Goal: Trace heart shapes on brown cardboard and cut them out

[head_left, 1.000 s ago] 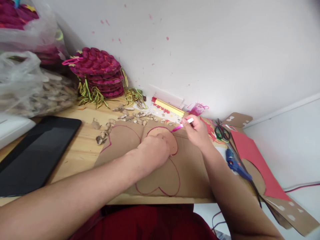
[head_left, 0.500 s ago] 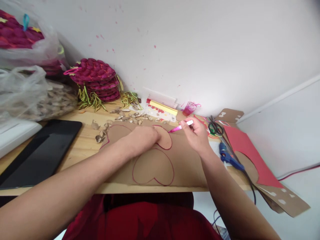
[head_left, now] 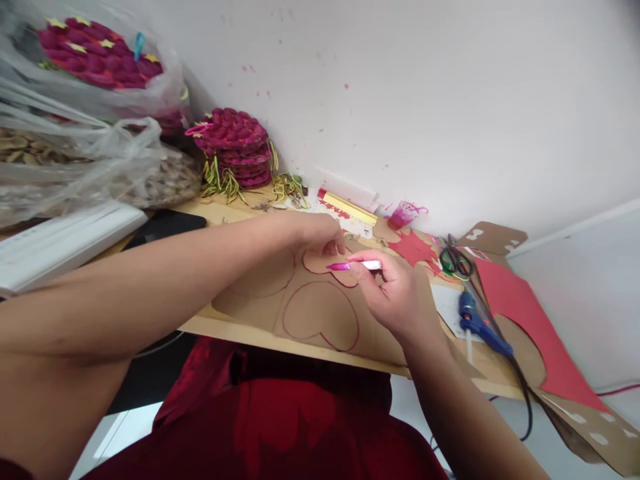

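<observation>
A large brown cardboard sheet (head_left: 377,343) lies on the wooden table, with a purple heart outline (head_left: 321,317) drawn near its front edge. On it lies a smaller light-brown heart template (head_left: 317,261), its lobes towards me. My left hand (head_left: 323,232) presses down on the template's far part, fingers bent and partly hidden. Between the thumb and fingers of my right hand (head_left: 393,290) is a marker (head_left: 357,265), white with a purple tip end. Its tip is at the template's notch. My left forearm covers part of another outline at the left.
Scissors (head_left: 455,259), a blue glue gun (head_left: 483,330) and red sheet material (head_left: 530,320) lie at the right. A pink-stained cup (head_left: 404,215) stands at the back. At left are stacked magenta decorations (head_left: 235,143), plastic bags (head_left: 145,157) and a white device (head_left: 75,240).
My view has turned left. My right hand has carried the marker from the template's right edge to its notch. My left hand has shifted to the template's far part.
</observation>
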Motion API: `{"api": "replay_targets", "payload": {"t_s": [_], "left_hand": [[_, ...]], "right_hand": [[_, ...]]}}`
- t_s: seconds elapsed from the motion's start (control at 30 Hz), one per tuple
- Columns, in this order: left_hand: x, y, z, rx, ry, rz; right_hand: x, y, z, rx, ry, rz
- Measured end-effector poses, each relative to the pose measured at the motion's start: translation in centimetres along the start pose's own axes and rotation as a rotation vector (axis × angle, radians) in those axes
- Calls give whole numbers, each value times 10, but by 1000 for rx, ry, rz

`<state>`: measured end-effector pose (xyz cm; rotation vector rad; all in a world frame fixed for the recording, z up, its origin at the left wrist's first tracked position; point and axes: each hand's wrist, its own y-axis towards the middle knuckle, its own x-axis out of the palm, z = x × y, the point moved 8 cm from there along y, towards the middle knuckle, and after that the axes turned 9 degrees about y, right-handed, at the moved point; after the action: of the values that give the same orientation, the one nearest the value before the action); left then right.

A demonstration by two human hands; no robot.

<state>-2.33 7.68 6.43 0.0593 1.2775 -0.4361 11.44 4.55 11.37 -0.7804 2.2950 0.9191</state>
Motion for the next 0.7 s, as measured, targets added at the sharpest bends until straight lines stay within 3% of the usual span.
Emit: {"api": "replay_targets", "payload": {"t_s": [0.1, 0.3, 0.7], "left_hand": [[1, 13, -7, 17, 8, -61], [-7, 30, -12, 39, 76, -50], [-15, 29, -15, 85, 46, -62]], "right_hand": [[12, 9, -6, 27, -50, -20], [43, 25, 3, -79, 41, 9], [65, 38, 12, -109, -115, 29]]}}
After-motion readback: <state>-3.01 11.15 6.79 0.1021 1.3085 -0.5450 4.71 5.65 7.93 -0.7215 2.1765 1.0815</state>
